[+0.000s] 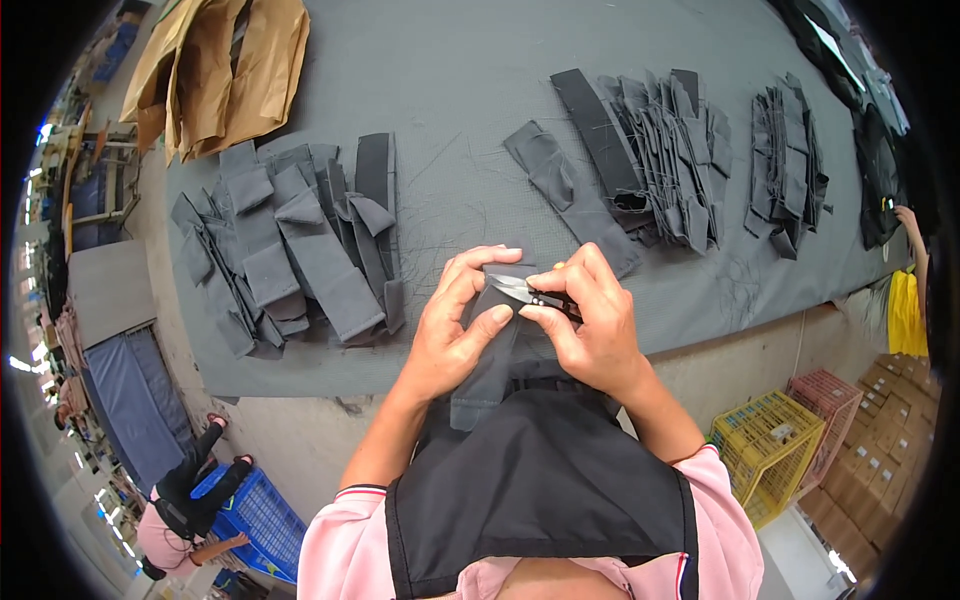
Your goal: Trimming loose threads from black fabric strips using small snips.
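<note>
Over at the far left, a brown paper heap [225, 70] lies on the grey tabletop [450, 90], and below it a fanned pile of grey strips [290, 250] sits well apart from the work; a careless sweep of the forearm could drag those strips out of order. At the near edge of the tabletop, the left hand [450, 330] has its fingers closed on a dark grey strip [490, 360], thumb on top, pinching it just beside the blades. Its lower end hangs off the edge toward the black apron [540, 480], so the weight could pull the cloth from the pinch if the grip slackens. The right hand [590, 320] holds small thread snips [525, 291], fingers wrapped tight around them, the tips pointing straight at the left thumb; a slip or a hurried squeeze looks likely to nick skin, or to cut into the cloth rather than a loose thread. Loose threads litter the tabletop nearby and might snag the blades. Further right, two more stacks of dark strips [660, 150] and [790, 170] lie clear of both hands
</note>
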`<action>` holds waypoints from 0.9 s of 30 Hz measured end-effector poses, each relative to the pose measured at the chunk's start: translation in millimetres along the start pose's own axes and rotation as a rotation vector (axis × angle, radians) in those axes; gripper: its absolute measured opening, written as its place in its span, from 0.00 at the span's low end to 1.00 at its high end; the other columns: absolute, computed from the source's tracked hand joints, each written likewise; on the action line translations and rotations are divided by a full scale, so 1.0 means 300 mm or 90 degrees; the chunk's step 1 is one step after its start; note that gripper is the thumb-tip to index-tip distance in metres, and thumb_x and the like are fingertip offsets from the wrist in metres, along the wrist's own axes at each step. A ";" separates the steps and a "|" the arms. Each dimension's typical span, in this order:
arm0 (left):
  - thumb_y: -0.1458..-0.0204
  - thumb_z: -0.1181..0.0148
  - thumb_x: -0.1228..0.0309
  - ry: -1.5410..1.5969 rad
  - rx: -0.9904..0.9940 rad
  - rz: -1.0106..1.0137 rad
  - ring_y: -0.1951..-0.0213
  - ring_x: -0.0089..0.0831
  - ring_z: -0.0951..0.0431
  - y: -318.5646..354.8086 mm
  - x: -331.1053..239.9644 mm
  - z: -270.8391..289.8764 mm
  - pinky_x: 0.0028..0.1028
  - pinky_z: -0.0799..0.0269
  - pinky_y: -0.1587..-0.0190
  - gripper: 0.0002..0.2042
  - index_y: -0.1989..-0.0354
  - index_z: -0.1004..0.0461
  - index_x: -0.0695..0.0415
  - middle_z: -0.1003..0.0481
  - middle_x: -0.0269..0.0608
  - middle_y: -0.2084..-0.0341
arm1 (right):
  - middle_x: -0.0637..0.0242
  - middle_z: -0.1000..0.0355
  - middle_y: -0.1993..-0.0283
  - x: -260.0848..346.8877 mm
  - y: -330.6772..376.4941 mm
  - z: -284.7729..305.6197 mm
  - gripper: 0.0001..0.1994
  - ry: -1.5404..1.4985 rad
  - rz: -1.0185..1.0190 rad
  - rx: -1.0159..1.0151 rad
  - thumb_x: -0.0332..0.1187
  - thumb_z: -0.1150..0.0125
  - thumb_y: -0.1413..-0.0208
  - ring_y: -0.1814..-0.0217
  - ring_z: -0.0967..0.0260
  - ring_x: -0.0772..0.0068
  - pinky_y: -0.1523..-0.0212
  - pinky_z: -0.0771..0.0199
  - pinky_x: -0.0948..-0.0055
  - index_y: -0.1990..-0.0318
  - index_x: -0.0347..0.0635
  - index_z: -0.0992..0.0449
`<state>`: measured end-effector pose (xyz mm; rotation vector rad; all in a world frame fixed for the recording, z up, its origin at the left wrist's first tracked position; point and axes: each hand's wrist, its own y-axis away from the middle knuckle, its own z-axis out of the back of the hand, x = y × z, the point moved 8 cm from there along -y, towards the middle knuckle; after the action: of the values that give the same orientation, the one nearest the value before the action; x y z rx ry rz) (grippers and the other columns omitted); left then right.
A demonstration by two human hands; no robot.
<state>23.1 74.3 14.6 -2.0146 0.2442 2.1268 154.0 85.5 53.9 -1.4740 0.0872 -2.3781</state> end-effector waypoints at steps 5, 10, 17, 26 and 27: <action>0.52 0.43 0.71 -0.081 0.022 -0.043 0.41 0.44 0.44 0.008 -0.001 -0.005 0.40 0.49 0.42 0.09 0.71 0.37 0.62 0.34 0.44 0.49 | 0.63 0.39 0.72 -0.021 0.009 -0.001 0.09 0.012 -0.010 0.004 0.24 0.37 0.61 0.79 0.35 0.68 0.79 0.34 0.73 0.69 0.37 0.29; 0.54 0.43 0.71 -0.141 -0.030 -0.044 0.40 0.45 0.47 -0.006 -0.005 0.012 0.41 0.51 0.41 0.09 0.72 0.37 0.61 0.35 0.43 0.48 | 0.68 0.40 0.69 -0.121 0.054 -0.002 0.11 -0.229 -0.163 -0.099 0.24 0.36 0.58 0.73 0.38 0.82 0.72 0.36 0.81 0.66 0.37 0.29; 0.46 0.47 0.66 0.189 -0.230 0.285 0.61 0.19 0.36 -0.046 0.199 0.097 0.19 0.41 0.57 0.11 0.74 0.30 0.61 0.34 0.38 0.53 | 0.72 0.45 0.82 0.035 0.106 0.014 0.15 -0.033 0.063 -0.012 0.24 0.32 0.65 0.84 0.46 0.78 0.84 0.46 0.76 0.66 0.41 0.27; 0.43 0.54 0.57 0.163 -0.223 0.219 0.57 0.24 0.35 -0.082 0.165 0.089 0.21 0.41 0.52 0.20 0.60 0.30 0.65 0.34 0.40 0.54 | 0.68 0.42 0.80 0.068 0.028 -0.023 0.11 0.012 0.099 -0.040 0.23 0.36 0.63 0.82 0.41 0.75 0.81 0.42 0.79 0.67 0.38 0.26; 0.42 0.55 0.55 0.027 -0.292 0.112 0.56 0.24 0.34 -0.052 0.137 0.137 0.22 0.41 0.52 0.21 0.57 0.31 0.65 0.34 0.42 0.53 | 0.69 0.42 0.80 0.027 0.005 -0.028 0.08 -0.098 -0.032 -0.026 0.24 0.37 0.60 0.81 0.43 0.77 0.80 0.43 0.80 0.69 0.36 0.26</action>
<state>-14.6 101.3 -23.8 -2.3592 -0.0736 2.4266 143.9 80.4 56.6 -1.6916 0.0615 -2.3041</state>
